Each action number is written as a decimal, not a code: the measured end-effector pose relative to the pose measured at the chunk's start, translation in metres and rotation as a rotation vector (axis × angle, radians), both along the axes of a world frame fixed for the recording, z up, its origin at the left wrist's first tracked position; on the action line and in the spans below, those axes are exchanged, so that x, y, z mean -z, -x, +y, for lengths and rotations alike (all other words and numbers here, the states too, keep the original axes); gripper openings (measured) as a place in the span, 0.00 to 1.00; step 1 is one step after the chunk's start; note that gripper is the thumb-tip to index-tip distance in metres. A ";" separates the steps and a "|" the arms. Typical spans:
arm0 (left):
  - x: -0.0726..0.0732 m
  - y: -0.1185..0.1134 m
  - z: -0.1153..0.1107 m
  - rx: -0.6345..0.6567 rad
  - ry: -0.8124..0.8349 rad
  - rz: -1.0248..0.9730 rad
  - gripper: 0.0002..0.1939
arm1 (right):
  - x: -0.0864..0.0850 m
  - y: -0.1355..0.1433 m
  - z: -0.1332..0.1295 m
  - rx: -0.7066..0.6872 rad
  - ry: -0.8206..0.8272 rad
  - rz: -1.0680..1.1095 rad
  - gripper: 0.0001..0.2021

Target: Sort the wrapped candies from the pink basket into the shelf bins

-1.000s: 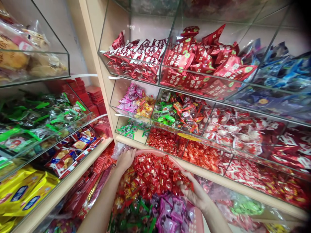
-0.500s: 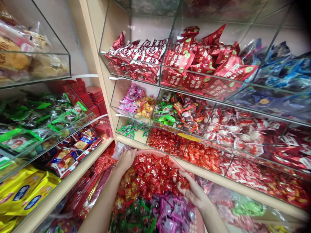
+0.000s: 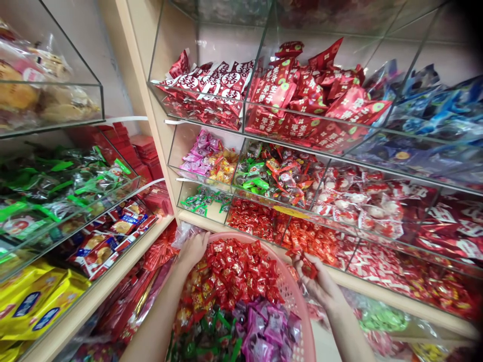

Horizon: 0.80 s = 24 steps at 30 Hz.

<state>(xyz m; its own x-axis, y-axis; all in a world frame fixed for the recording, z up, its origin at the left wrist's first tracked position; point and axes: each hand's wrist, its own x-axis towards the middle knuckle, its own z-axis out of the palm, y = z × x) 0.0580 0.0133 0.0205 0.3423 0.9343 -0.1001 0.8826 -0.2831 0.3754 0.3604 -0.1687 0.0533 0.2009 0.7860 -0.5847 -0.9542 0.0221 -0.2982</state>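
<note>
A pink plastic basket [image 3: 304, 306] holds wrapped candies: red ones [image 3: 241, 269] at the back, purple ones [image 3: 269, 332] at the front right, green and dark ones [image 3: 211, 334] at the front left. On the basket's back left rim my left hand [image 3: 194, 249] rests with its fingers closed over the edge. My right hand [image 3: 315, 276], just beyond the right rim and near the shelf edge, has its fingers curled round several red candies [image 3: 308, 266].
Clear bins on the shelves ahead hold red candies [image 3: 252, 218], red and white packets [image 3: 222, 83] and blue packets [image 3: 441, 115]. At left are yellow bags [image 3: 41, 296] and a wooden shelf edge [image 3: 98, 284]. A red bundle [image 3: 160, 251] lies behind my left arm.
My right hand has moved right with red candies, from over the basket to beyond its rim near the shelf. My left hand stays on the rim. The view has shifted slightly.
</note>
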 end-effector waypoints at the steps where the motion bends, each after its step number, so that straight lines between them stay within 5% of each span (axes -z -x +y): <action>1: -0.001 0.000 0.000 -0.005 0.001 0.005 0.31 | 0.000 -0.006 0.003 0.024 -0.010 -0.004 0.11; 10: -0.010 -0.002 -0.003 -0.003 -0.007 0.039 0.31 | -0.001 -0.072 0.040 0.098 0.029 -0.017 0.09; 20: -0.009 -0.003 -0.002 -0.011 0.017 0.049 0.30 | -0.012 -0.070 0.031 0.186 0.014 -0.265 0.09; 24: -0.012 -0.003 -0.003 -0.030 0.029 0.049 0.29 | -0.017 -0.048 0.024 0.096 -0.001 -0.354 0.10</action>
